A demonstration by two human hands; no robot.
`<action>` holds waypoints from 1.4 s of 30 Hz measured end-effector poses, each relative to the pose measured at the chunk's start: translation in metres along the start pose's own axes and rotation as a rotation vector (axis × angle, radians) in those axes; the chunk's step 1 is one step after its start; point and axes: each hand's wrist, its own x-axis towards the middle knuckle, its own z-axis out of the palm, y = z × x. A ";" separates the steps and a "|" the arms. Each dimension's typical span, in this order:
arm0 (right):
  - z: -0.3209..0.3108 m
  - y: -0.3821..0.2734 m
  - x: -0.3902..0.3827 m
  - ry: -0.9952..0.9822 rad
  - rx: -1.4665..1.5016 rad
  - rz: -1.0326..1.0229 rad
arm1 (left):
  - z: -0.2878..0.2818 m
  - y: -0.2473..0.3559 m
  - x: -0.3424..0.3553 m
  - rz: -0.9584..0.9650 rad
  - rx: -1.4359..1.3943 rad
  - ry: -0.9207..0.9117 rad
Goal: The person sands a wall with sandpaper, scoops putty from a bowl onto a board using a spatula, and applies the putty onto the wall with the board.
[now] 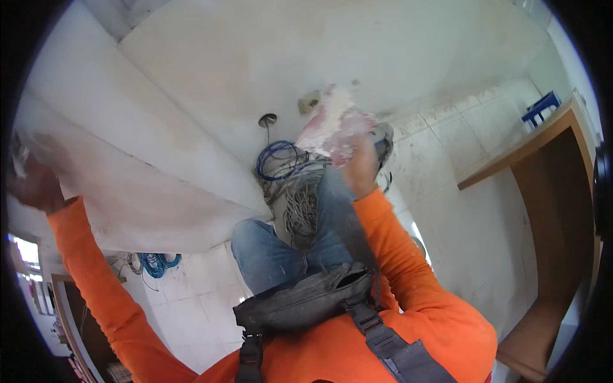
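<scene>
At the far left, my left hand (39,180) is closed on a blurred metal-bladed tool (20,156), up against the pale, smudged wall (128,204). My right hand (362,165), in the upper middle, grips a flat board (329,124) smeared with white and pinkish paste, its fingers partly hidden by it. Just behind the board are a small beige wall box (308,102) and a round hole (267,119) with a cable coming out.
Coiled blue and grey cables (294,204) lie by my knees; another blue coil (153,263) is at lower left. A wooden shelf unit (549,255) stands at the right with a blue object (541,110) on top. The floor is dusty white tile (447,140).
</scene>
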 end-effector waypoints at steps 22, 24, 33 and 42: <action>-0.118 -0.049 -0.147 0.204 -0.139 0.439 | 0.293 0.492 -0.157 -1.128 -1.884 -1.061; -0.195 -0.029 -0.179 0.192 -1.136 0.273 | 0.276 0.482 -0.139 -1.247 -1.878 -1.061; -0.416 0.060 -0.305 0.527 -0.342 1.070 | 0.318 0.482 -0.179 -1.151 -2.130 -0.836; -0.387 0.137 -0.256 0.127 -0.920 0.998 | 0.303 0.495 -0.186 -1.352 -2.039 -0.755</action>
